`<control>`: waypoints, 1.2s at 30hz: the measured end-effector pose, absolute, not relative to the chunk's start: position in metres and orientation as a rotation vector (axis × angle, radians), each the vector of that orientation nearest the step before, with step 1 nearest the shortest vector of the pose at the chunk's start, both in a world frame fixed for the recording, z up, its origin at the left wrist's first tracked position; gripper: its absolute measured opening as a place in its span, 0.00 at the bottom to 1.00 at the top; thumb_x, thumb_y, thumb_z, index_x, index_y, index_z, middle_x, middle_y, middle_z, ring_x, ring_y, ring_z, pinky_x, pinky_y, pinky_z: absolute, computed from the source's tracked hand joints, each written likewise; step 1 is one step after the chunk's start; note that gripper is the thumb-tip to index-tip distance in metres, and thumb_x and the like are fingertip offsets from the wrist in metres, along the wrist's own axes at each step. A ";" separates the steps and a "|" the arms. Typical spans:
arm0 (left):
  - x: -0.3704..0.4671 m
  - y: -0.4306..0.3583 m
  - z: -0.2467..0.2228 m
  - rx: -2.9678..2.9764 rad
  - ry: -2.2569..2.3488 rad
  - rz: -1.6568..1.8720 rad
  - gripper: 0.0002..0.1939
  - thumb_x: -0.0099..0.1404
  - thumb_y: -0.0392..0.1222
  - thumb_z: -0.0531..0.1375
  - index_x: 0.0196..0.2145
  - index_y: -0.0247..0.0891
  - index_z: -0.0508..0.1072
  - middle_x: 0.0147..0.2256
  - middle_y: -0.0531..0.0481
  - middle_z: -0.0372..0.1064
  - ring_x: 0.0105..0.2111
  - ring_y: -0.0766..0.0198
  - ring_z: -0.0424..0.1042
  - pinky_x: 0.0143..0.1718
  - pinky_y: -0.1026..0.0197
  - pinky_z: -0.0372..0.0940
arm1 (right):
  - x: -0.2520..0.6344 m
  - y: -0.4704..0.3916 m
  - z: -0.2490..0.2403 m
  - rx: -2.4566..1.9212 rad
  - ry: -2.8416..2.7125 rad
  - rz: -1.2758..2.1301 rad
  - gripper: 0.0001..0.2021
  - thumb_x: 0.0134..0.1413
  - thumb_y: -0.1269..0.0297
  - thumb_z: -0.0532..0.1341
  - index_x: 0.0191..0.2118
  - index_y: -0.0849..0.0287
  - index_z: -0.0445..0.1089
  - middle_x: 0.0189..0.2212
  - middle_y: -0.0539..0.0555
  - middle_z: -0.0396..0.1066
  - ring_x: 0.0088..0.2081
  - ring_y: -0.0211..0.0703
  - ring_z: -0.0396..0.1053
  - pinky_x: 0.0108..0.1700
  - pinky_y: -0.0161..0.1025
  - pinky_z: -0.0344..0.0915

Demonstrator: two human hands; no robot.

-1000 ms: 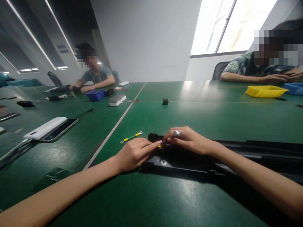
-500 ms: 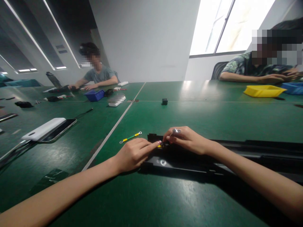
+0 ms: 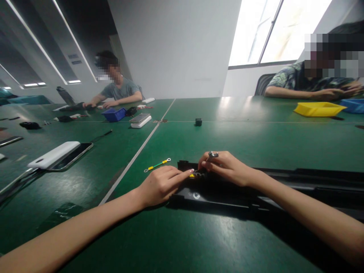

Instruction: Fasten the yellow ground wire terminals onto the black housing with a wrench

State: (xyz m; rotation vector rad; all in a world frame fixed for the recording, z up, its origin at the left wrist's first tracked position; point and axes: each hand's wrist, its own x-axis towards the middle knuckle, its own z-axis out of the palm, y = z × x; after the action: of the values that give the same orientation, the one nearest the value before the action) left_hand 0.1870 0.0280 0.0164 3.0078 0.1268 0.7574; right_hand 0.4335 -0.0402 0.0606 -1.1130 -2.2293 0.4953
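My left hand (image 3: 164, 184) rests at the left end of a long black metal channel (image 3: 222, 201). Its index finger stretches forward and holds down a small yellow piece (image 3: 192, 175) inside the channel; the thumb is hidden. Opposite it, my right hand (image 3: 231, 168) is closed in a pinch around a small tool with a shiny silver end (image 3: 213, 154). The tool's lower tip is hard to make out among dark parts near the yellow piece. Just beyond my left hand lies a green wire with yellow sleeves and ring terminals (image 3: 157, 165).
A white power bank (image 3: 54, 154) and a phone (image 3: 72, 156) lie at the left with cables. Farther off are a small black block (image 3: 198, 122), a blue bin (image 3: 113, 114) and a yellow bin (image 3: 318, 109). Two people sit across the green table (image 3: 256, 140).
My right hand's fingers and the silver-ended tool have shifted and turned slightly, showing more of the dark parts by the yellow piece. My left hand stays in place.
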 end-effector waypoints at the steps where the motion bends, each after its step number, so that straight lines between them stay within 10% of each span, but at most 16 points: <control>1: 0.187 0.028 0.016 3.007 0.123 0.762 0.22 0.68 0.33 0.49 0.59 0.34 0.59 0.42 0.40 0.71 0.40 0.58 0.70 0.40 0.54 0.69 | 0.433 -0.040 0.061 -1.106 -2.240 0.507 0.20 0.64 0.54 0.47 0.36 0.62 0.69 0.29 0.54 0.69 0.31 0.40 0.66 0.35 0.36 0.61; 36: 0.187 0.029 0.013 2.982 0.134 0.721 0.22 0.68 0.33 0.49 0.59 0.33 0.58 0.44 0.41 0.70 0.41 0.57 0.68 0.41 0.53 0.66 | 0.432 -0.039 0.057 -1.190 -2.156 0.628 0.11 0.60 0.62 0.54 0.38 0.64 0.69 0.28 0.54 0.72 0.27 0.38 0.67 0.29 0.33 0.62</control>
State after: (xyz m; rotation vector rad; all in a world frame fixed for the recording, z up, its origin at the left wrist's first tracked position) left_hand 0.1865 0.0294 0.0134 2.9824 0.1340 0.7206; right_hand 0.4320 -0.0394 0.0571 -1.1897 -2.1561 0.6281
